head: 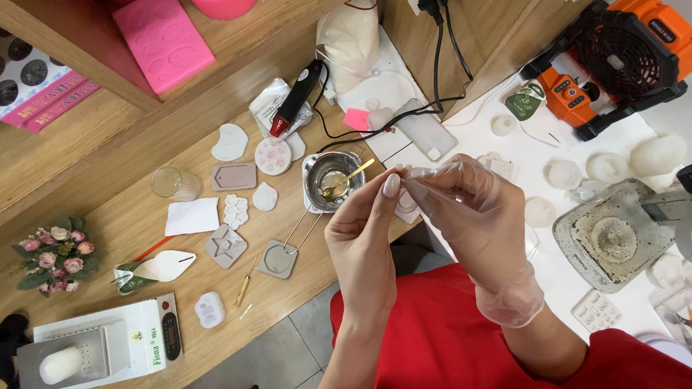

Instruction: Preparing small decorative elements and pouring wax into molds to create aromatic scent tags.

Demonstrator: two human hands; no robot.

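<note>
While my gloved right hand (pixel 483 217) was held up, my bare left hand (pixel 363 235) pinched the clear glove (pixel 442 173) at its fingertips; seating it looked unfinished, needing another tug. The metal pot (pixel 331 178) sat just beyond.

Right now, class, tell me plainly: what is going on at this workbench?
A person in red is at a wooden bench strewn with small moulds and white cast pieces. The bare left hand pinches the fingertip of the clear glove worn on the right hand; whether the glove is going on or coming off cannot be told. Just beyond the hands stands a small metal pot with a gold spoon in it.
</note>
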